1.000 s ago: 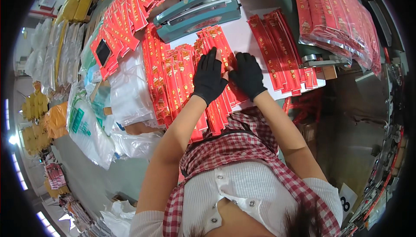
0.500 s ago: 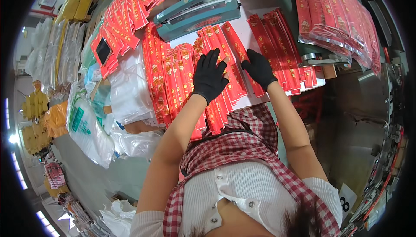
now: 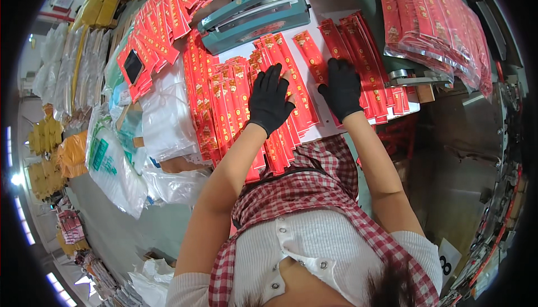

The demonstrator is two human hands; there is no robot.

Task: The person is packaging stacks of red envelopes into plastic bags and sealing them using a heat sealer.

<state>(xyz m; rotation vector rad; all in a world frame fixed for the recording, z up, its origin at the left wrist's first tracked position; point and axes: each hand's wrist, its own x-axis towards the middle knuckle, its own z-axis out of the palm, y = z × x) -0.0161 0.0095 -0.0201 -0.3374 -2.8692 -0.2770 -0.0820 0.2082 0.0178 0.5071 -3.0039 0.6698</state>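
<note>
The left hand (image 3: 270, 98), in a black glove, lies palm down with its fingers slightly spread and its thumb apart, resting on the middle row of red packets (image 3: 274, 144). The right hand (image 3: 342, 88), gloved alike, is over a single red packet (image 3: 309, 53) whose upper end sticks out beyond it; motion blurs the fingers, so whether they pinch anything cannot be told. These long, narrow packets lie on a white surface (image 3: 318, 31), the single one just right of the middle row. Right of the right hand, and partly behind it, is another overlapping pile (image 3: 367, 63); more packets, the left row (image 3: 199, 97), lie left of the left hand. Beyond the middle row stands a blue-green sealer (image 3: 255, 25) with a long lever. Farther left, a dark phone (image 3: 133, 67) rests on fanned-out packets (image 3: 162, 24), near clear plastic bags (image 3: 168, 117). At far right lies a large clear bag (image 3: 434, 29) full of red packets.
</note>
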